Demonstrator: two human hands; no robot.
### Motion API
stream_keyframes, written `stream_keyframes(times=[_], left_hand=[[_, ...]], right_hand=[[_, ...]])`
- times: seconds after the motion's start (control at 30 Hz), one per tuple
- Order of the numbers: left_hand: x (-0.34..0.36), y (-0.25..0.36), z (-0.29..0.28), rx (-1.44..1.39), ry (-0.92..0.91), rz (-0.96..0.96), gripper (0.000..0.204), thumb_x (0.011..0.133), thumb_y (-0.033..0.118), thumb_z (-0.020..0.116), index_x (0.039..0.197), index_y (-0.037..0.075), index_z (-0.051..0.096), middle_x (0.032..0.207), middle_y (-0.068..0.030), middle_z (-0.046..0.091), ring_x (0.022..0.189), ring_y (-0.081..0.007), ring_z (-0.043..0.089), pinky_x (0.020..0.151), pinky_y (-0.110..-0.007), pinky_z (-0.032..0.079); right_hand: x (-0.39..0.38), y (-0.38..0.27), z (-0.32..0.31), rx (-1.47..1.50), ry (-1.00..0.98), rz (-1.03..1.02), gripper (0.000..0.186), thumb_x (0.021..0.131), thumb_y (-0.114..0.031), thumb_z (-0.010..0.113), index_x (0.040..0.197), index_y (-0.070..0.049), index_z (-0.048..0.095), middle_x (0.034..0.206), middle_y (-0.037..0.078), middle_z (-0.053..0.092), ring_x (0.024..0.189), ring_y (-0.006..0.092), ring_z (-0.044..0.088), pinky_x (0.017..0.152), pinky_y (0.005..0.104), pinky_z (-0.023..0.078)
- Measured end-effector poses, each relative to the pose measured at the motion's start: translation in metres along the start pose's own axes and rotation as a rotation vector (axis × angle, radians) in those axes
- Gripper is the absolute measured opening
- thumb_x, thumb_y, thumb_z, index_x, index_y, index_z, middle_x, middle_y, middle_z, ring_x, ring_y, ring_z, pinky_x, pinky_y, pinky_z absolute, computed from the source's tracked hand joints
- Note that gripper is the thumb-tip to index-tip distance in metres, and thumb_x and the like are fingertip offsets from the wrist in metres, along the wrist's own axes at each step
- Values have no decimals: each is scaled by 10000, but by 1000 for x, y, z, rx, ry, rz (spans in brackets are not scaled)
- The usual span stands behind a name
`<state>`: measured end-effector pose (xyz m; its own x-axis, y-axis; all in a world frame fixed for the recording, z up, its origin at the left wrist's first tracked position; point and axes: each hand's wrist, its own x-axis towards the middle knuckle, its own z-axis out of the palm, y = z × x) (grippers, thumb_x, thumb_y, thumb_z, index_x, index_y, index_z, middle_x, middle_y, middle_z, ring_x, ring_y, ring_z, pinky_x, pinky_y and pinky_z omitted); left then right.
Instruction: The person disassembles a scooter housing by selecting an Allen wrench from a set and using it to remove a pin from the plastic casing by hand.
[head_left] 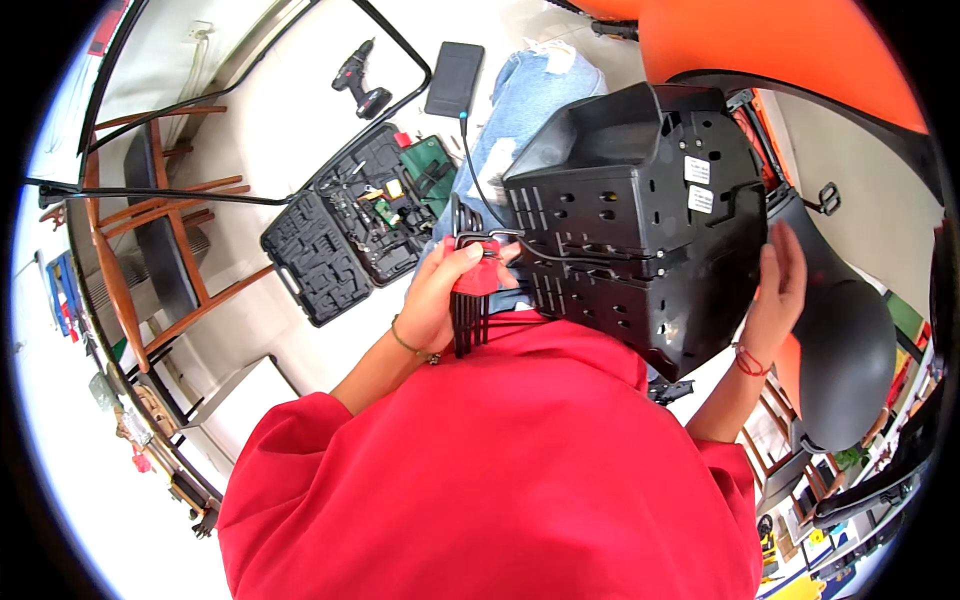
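Note:
In my left hand (445,285) is a set of black hex keys in a red holder (478,272), with several keys hanging below it. A long bent hex key (570,258) reaches from the set across the side of a black moulded plastic box (590,205). Its far end lies by small screws on the box; whether it sits in one I cannot tell. My right hand (778,285) rests at the box's right side, its fingers stretched out and its thumb partly hidden. The box has slots, holes and two white labels and stands over my jeans-clad leg (530,105).
Beyond my left hand lies an open black tool case (345,215) with a green pouch. A cordless drill (360,82) and a black power bank (455,80) with a cable lie on the floor. A wooden chair (160,230) stands left; an orange and black vehicle body (780,50) crowds the right.

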<state>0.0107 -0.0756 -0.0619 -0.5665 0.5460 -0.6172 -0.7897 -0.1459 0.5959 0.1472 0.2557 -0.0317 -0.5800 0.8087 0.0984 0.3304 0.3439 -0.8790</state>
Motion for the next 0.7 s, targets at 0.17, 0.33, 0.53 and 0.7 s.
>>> stream_keyframes(times=[0.17,0.33,0.53,0.7], left_hand=[[-8,28,19,48,-130,53,385,960,320,479,1152,-14,471,963,-188,630,846,-266,651,694,-370,566],[-7,26,66,-27,-245,36,438,958,360,449,1217,7,436,975,-209,615,768,-258,630,544,-307,494],[7,17,82,-131,-420,-46,345,991,244,439,1243,14,389,971,-174,621,830,-221,645,623,-316,522],[8,11,92,-102,-399,-16,324,993,208,441,1235,1,384,967,-174,620,831,-217,645,633,-315,522]], right_hand=[[-30,-53,20,141,-136,-330,174,831,83,609,996,27,611,970,144,626,877,186,606,780,267,468],[-35,-104,49,90,-485,-525,212,722,74,714,914,14,650,837,124,641,717,235,634,631,294,502],[-40,-96,57,118,-542,-351,160,769,17,730,902,4,641,842,89,629,660,155,628,577,258,511],[-45,-90,54,129,-517,-277,122,784,24,719,866,-2,631,811,71,620,631,136,609,556,250,486]])
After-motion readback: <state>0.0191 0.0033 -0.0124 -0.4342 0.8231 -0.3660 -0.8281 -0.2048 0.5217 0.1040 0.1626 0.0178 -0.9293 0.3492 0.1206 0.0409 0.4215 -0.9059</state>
